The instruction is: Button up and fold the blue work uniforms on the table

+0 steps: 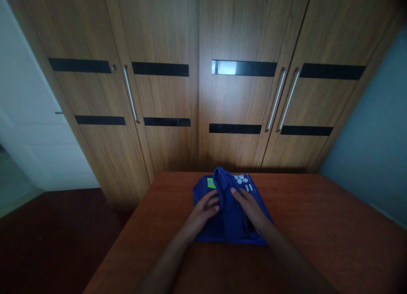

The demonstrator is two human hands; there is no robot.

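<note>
A blue garment [233, 222], partly folded, lies on the table with a raised, rolled fold of fabric standing up in its middle. White printed shapes show at its far right corner and a bright green patch at its far left. My left hand [203, 211] has its fingers and thumb curled at the left side of the raised fold. On the right side, my right hand [251, 207] grips the cloth, thumb on top and fingertips partly hidden in the fabric. The exact kind of garment cannot be made out.
The garment rests on a reddish-brown wooden table [305, 226]. Behind it stands a wooden wardrobe [171, 94] with metal handles and black strips. A white door [47, 145] is at the left, a pale wall [375, 137] at the right, and dark red floor [63, 230] lies lower left.
</note>
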